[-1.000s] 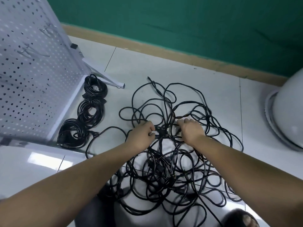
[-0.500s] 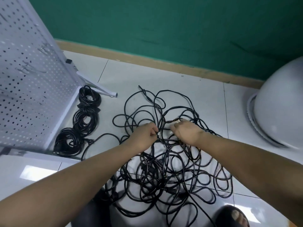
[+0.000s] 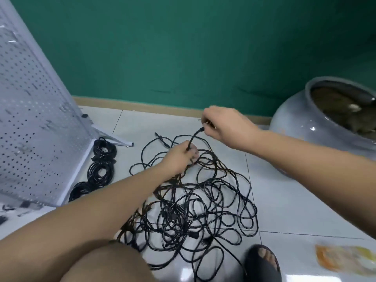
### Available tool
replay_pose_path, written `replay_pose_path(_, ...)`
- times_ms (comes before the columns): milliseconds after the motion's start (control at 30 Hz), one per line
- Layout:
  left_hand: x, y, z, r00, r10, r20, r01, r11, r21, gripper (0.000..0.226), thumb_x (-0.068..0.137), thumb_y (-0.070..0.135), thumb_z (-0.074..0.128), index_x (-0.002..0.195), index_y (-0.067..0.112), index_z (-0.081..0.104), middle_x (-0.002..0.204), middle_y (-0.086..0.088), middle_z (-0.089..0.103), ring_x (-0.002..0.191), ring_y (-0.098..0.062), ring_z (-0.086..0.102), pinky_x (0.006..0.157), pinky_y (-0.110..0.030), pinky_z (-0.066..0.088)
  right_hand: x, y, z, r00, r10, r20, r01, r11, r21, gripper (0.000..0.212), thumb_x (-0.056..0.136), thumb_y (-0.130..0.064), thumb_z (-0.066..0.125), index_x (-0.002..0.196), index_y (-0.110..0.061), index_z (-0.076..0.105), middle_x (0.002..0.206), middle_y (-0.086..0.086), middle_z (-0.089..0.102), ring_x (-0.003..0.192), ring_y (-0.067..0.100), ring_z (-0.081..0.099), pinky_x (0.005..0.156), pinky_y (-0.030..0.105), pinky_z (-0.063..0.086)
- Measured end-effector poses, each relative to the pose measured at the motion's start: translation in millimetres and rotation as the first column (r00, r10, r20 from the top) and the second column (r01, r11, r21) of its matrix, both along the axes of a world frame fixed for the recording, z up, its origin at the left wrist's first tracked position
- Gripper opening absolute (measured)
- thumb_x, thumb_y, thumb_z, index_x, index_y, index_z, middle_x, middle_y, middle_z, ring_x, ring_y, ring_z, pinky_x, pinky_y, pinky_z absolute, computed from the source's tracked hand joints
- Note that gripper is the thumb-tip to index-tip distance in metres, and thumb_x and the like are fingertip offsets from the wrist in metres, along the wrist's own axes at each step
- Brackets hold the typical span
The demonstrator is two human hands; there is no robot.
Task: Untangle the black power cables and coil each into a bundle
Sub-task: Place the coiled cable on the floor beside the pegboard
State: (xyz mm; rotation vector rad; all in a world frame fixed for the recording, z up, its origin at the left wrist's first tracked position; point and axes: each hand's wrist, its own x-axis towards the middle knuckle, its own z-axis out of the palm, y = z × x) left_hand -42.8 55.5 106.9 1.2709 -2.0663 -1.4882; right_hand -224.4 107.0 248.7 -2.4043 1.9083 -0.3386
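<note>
in the head view the right hand pinches the raised end of a cable, the left hand grips it lower, just above the tangle on the floor, with coiled bundles at the left.

Along the left of the frame, a white perforated panel, slanting, with a white metal foot flat on the floor. Across the top, a green wall above a tan skirting strip. Below, pale glossy floor tiles with thin dark joints. At the right edge, a round grey glazed pot, brownish matter inside, too dim to name. Bottom right, a blurred orange-and-yellow packet on the tiles; just left of it, a dark sandal with toes showing. Bottom left, small dark bits, unclear.
</note>
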Motion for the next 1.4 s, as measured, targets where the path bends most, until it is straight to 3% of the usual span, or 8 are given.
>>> replay_pose_path(300, 31.2, 23.4, 113.7, 0.992, -0.125, 0.012, 0.126, 0.99, -0.068, 0.027, 0.104, 0.043, 0.056, 0.097, 0.028, 0.077, 0.093, 0.003, 0.081, 0.085, -0.03, 0.066, 0.095, -0.062, 0.055, -15.4, 88.1, 85.7, 0.99, -0.095, 0.101, 0.105, 0.989, -0.104, 0.017, 0.107, -0.031, 0.059, 0.118, -0.02, 0.065, 0.101, -0.007, 0.062, 0.089, 0.017, 0.057, 0.084, 0.039, 0.051)
replay_pose_path(467, 37.7, 41.4, 202.6, 0.997, -0.063, -0.046, 0.05, 0.97, -0.238, 0.027, 0.109, 0.035, 0.056, 0.099, 0.023, 0.078, 0.07, 0.003, 0.067, 0.075, -0.024, 0.068, 0.092, -0.058, 0.059, 3.8, 125.4, 120.9, 0.909, -0.323, 0.264, 0.263, 0.935, 0.236, 0.016, 0.095, -0.028, 0.068, 0.109, -0.021, 0.072, 0.081, -0.008, 0.073, 0.072, 0.009, 0.061, 0.069, 0.028, 0.046)
replay_pose_path(533, 34.1, 52.8, 237.6, 0.995, -0.083, -0.06, 0.057, 0.936, -0.347, 0.026, 0.107, 0.04, 0.055, 0.098, 0.032, 0.078, 0.064, 0.006, 0.057, 0.066, -0.018, 0.061, 0.083, -0.051, 0.063, 16.9, 138.7, 127.1, 0.756, -0.422, 0.5, 0.238, 0.889, 0.39, 0.011, 0.094, -0.023, 0.068, 0.086, -0.015, 0.068, 0.079, 0.003, 0.07, 0.072, 0.018, 0.06, 0.072, 0.032, 0.049)
replay_pose_path(667, 25.1, 77.2, 303.4, 0.973, -0.12, -0.197, 0.014, 0.882, -0.471, 0.022, 0.106, 0.041, 0.057, 0.105, 0.035, 0.078, 0.065, 0.004, 0.042, 0.062, -0.02, 0.044, 0.065, -0.035, 0.048, 37.5, 166.1, 158.4, 0.039, -0.394, 0.918, -0.125, 0.91, 0.395, 0.021, 0.108, -0.016, 0.055, 0.088, -0.011, 0.06, 0.082, 0.011, 0.058, 0.067, 0.023, 0.06, 0.068, 0.033, 0.055)
replay_pose_path(767, 24.4, 87.8, 329.8, 0.952, -0.13, -0.278, -0.031, 0.861, -0.508, 0.023, 0.109, 0.034, 0.055, 0.109, 0.036, 0.078, 0.067, -0.002, 0.046, 0.062, -0.019, 0.045, 0.062, -0.03, 0.043, 47.0, 183.3, 193.4, -0.147, -0.279, 0.949, -0.261, 0.936, 0.234, 0.031, 0.112, -0.033, 0.052, 0.087, -0.016, 0.057, 0.072, 0.002, 0.038, 0.057, 0.017, 0.038, 0.057, 0.029, 0.041)
replay_pose_path(967, 11.5, 117.4, 282.1, 0.954, -0.099, -0.285, 0.017, 0.961, -0.277, 0.031, 0.109, 0.031, 0.052, 0.082, 0.028, 0.067, 0.078, 0.006, 0.071, 0.075, -0.013, 0.067, 0.087, -0.04, 0.057, 63.3, 191.3, 205.0, -0.164, -0.056, 0.985, -0.173, 0.985, 0.027, 0.023, 0.114, -0.027, 0.051, 0.094, -0.015, 0.055, 0.076, 0.0, 0.05, 0.065, 0.017, 0.045, 0.066, 0.031, 0.039)
replay_pose_path(1200, 7.0, 123.7, 201.8, 0.963, -0.219, 0.157, 0.237, 0.965, -0.111, 0.046, 0.113, 0.045, 0.042, 0.106, 0.013, 0.074, 0.107, -0.007, 0.079, 0.101, -0.022, 0.071, 0.089, -0.031, 0.054, 57.0, 184.7, 208.7, -0.25, 0.019, 0.968, -0.158, 0.986, -0.06, 0.015, 0.113, -0.021, 0.053, 0.115, -0.011, 0.064, 0.074, -0.003, 0.045, 0.068, 0.014, 0.045, 0.073, 0.03, 0.046)
replay_pose_path(1400, -14.5, 142.7, 220.4, 0.895, -0.321, 0.31, 0.388, 0.903, -0.185, 0.05, 0.111, 0.054, 0.04, 0.083, 0.016, 0.056, 0.075, -0.01, 0.07, 0.068, -0.022, 0.06, 0.077, -0.034, 0.052, 56.9, 169.3, 198.7, -0.029, 0.031, 0.999, -0.197, 0.98, -0.036, 0.024, 0.115, -0.021, 0.048, 0.128, -0.011, 0.066, 0.077, 0.0, 0.045, 0.075, 0.017, 0.046, 0.084, 0.034, 0.048)
